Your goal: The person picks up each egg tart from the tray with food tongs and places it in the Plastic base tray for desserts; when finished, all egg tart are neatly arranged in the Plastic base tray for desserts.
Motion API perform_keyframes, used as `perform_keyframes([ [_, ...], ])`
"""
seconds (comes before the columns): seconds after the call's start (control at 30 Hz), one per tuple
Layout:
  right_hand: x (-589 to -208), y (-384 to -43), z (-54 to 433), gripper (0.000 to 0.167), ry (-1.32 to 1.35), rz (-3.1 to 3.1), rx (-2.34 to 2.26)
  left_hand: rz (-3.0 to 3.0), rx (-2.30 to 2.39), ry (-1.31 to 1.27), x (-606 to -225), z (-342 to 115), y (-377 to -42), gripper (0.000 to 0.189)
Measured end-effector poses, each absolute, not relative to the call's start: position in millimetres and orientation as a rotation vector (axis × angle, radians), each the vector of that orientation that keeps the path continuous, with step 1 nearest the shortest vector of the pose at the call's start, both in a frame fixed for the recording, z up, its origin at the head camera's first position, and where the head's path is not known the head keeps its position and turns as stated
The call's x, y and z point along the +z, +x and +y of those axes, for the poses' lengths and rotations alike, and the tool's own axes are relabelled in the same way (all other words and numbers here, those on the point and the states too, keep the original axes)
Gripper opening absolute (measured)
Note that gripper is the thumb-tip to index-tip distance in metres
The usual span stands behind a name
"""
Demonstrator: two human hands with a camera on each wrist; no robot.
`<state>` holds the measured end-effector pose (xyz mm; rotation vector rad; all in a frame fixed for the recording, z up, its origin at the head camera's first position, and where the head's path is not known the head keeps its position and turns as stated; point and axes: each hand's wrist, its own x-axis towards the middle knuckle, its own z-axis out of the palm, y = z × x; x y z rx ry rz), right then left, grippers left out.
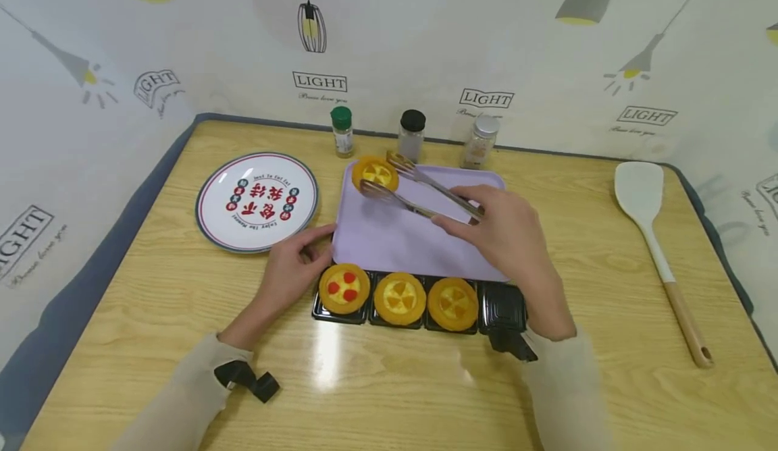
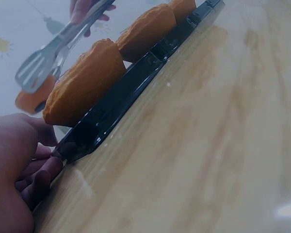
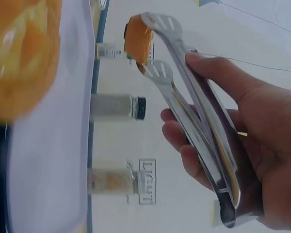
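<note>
My right hand (image 1: 507, 231) grips metal serving tongs (image 3: 199, 116) with slotted ends. Between the tong ends is a round yellow-orange tart (image 1: 375, 174), over the far left corner of the lilac tray (image 1: 401, 242). At that tray's near left side, my left hand (image 1: 292, 269) holds the end of a black plastic tray (image 2: 106, 119) with bent fingers. Three more tarts stand in a row in its compartments: the left one (image 1: 344, 289) has red pieces on top, the middle (image 1: 400, 299) and right (image 1: 452, 304) ones yellow-orange pieces. Its rightmost compartment (image 1: 503, 306) holds no tart.
A white plate (image 1: 213, 201) with red lettering lies on the left. Along the back stand a green-capped jar (image 1: 343, 134), a black-capped jar (image 1: 412, 137) and a silver-capped jar (image 1: 480, 144). On the right lies a white spatula (image 1: 645, 201) with a wooden handle. Patterned sheeting (image 1: 243, 52) rises behind.
</note>
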<state>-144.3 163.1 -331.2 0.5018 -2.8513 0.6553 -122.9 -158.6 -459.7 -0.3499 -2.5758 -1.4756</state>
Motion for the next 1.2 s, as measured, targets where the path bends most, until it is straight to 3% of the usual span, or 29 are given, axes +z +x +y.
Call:
perform_keyframes([
  [0.3,-315,-114,232,0.044,0.576,-2.732,0.827,-2.584,-1.463,-0.355,-459,-159,-122,0.034],
  [0.7,-317,-51,334,0.053,0.421,-2.844,0.83,-2.595,-1.473,-0.351,-460,-158,-120,0.034],
  [1.2,-354,-20,371,0.048,0.414,-3.042,1.027,-2.574,-1.468,-0.359,-461,-158,-121,0.034],
])
